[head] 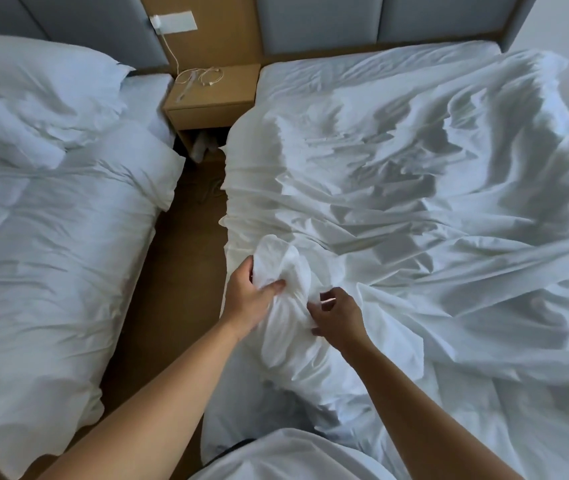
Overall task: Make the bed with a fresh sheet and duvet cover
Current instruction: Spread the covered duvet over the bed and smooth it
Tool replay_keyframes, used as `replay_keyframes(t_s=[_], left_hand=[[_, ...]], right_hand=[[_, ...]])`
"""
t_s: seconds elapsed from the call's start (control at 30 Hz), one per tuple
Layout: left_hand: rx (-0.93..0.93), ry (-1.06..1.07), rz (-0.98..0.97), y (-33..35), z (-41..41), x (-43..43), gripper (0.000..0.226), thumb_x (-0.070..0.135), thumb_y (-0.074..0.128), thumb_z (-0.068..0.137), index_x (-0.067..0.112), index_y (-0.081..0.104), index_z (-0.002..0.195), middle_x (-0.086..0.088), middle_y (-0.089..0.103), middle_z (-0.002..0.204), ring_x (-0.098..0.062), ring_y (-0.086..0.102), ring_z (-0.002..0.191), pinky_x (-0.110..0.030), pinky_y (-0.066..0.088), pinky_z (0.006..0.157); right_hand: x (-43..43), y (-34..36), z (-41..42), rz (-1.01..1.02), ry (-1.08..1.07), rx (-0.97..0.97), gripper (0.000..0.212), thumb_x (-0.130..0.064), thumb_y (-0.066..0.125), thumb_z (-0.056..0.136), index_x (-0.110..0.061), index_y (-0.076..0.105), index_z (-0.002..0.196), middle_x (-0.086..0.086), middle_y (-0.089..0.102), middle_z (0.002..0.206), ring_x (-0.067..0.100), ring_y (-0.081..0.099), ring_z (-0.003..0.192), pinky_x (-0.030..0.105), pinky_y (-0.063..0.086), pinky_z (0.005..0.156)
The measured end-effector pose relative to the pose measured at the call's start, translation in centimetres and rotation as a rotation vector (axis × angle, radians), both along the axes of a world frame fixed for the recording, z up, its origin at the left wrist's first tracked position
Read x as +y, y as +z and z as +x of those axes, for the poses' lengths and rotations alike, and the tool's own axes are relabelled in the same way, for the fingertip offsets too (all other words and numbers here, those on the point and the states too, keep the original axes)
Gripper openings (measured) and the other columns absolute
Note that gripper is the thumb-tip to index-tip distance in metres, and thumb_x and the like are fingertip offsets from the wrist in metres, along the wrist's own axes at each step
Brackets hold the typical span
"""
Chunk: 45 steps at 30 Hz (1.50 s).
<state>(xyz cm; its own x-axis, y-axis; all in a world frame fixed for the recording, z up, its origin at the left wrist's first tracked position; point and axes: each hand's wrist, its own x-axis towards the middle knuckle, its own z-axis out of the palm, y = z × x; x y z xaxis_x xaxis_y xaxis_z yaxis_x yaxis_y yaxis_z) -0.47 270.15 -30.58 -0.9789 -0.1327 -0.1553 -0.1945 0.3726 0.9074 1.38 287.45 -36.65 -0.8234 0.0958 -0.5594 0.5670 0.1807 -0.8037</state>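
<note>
right-hand bed (345,76): the white duvet cover (432,209) lies crumpled over most of it. its long axis runs from my end toward the grey headboard (380,22). a strip of flat sheet shows bare just below the headboard. the cover's left edge is gathered into a thick roll along the bed's left side, running the same way.

bunched corner (283,265): stands up out of that roll near me, tip pointing up and away toward the headboard.

left hand (255,299): fingers and thumb curled tight round the base of the bunch, thumb pressed into the cloth.

right hand (338,317): just beside it on the same bunch, fingers curled, thumb and fingertips pinching a fold. the hands are near each other, not touching.

nightstand (212,98) between the beds: a looped white cable (200,77) lies on top, running up to the wall socket (172,22). its open lower shelf holds something pale (200,147); cannot tell what.

left-hand bed (51,237): white duvet on it, pillow (33,74) at its head.
</note>
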Motion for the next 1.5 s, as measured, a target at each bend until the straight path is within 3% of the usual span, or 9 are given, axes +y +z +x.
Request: replay_keyframes(t_s=[0.2,0.33,0.43,0.57,0.9,1.07,1.2,1.37,1.5], left_hand=[[0.012,-0.245,-0.151,0.8,0.0,-2.4,0.026,0.041,0.074,0.089,0.017,0.073,0.101,0.006,0.069,0.102,-0.006,0.066,0.091,-0.024,0.053,0.081],[0.221,-0.049,-0.427,0.9,0.4,-4.1,0.034,0.044,0.073,0.089,0.011,0.068,0.096,0.003,0.059,0.099,-0.011,0.06,0.084,-0.024,0.052,0.073],[0.377,0.067,-0.569,0.9,1.0,-5.1,0.035,0.033,0.082,0.083,0.012,0.062,0.102,0.003,0.056,0.097,-0.016,0.056,0.083,-0.024,0.052,0.07],[0.213,-0.029,-0.586,0.5,1.3,-5.5,0.02,0.028,0.079,0.086,0.012,0.07,0.094,0.004,0.064,0.09,-0.013,0.059,0.076,-0.033,0.057,0.073],[0.455,-0.04,-0.608,1.6,3.6,-5.4,0.019,0.017,0.085,0.081,0.004,0.073,0.073,-0.003,0.066,0.073,-0.019,0.06,0.059,-0.036,0.054,0.055],[0.174,-0.195,-0.342,0.7,4.6,-2.9,0.015,0.027,0.08,0.086,0.015,0.072,0.082,0.012,0.068,0.079,-0.001,0.062,0.071,-0.011,0.048,0.071],[0.017,-0.167,-0.352,-1.8,4.5,-5.6,0.008,0.02,0.069,0.095,0.016,0.074,0.091,0.01,0.072,0.085,0.003,0.061,0.075,-0.019,0.051,0.074],[-0.138,0.447,-0.17,-5.5,5.0,-8.3,0.012,0.026,0.072,0.093,0.015,0.068,0.092,0.005,0.071,0.079,-0.016,0.07,0.072,-0.037,0.061,0.074],[-0.193,0.422,-0.276,-7.9,4.9,-9.8,0.023,0.028,0.074,0.09,0.016,0.066,0.107,-0.002,0.065,0.099,-0.025,0.066,0.088,-0.043,0.059,0.08]], right_hand=[[-3.0,1.5,-0.7,-0.517,0.108,-0.218,0.032,-0.025,0.071,0.079,-0.006,0.073,0.105,0.016,0.076,0.101,0.029,0.075,0.091,0.04,0.061,0.07],[-6.1,1.2,-1.4,-0.377,-0.017,-0.075,0.03,-0.023,0.069,0.088,0.004,0.068,0.098,0.023,0.071,0.096,0.035,0.073,0.09,0.055,0.061,0.08],[-7.5,1.0,-1.9,-0.188,-0.11,-0.016,0.027,-0.029,0.068,0.089,-0.004,0.06,0.085,0.008,0.063,0.08,0.023,0.065,0.074,0.04,0.059,0.07],[-8.6,0.4,-1.6,-0.072,-0.074,0.026,0.03,-0.034,0.067,0.086,-0.01,0.053,0.076,0.003,0.053,0.07,0.017,0.053,0.063,0.028,0.044,0.054],[-9.9,0.2,-1.3,0.017,-0.094,0.057,0.03,-0.033,0.066,0.083,-0.013,0.049,0.069,-0.004,0.05,0.059,0.017,0.05,0.058,0.03,0.041,0.057],[-10.1,1.3,-1.0,-0.192,-0.008,-0.116,0.03,-0.033,0.043,0.071,-0.021,0.05,0.044,0.004,0.051,0.053,0.017,0.052,0.052,0.027,0.044,0.055],[-10.1,0.2,-0.7,-0.096,0.018,-0.076,0.017,-0.005,0.057,0.081,-0.004,0.054,0.064,0.02,0.048,0.062,0.02,0.048,0.059,0.031,0.043,0.058],[-10.0,-2.0,-0.2,0.014,0.085,-0.043,0.034,-0.02,0.076,0.085,-0.008,0.052,0.064,0.002,0.05,0.058,0.016,0.051,0.052,0.026,0.047,0.053],[-8.7,-3.0,0.6,0.175,0.246,-0.045,0.025,-0.021,0.075,0.087,-0.003,0.06,0.078,0.004,0.064,0.062,0.013,0.064,0.046,0.02,0.048,0.044]])
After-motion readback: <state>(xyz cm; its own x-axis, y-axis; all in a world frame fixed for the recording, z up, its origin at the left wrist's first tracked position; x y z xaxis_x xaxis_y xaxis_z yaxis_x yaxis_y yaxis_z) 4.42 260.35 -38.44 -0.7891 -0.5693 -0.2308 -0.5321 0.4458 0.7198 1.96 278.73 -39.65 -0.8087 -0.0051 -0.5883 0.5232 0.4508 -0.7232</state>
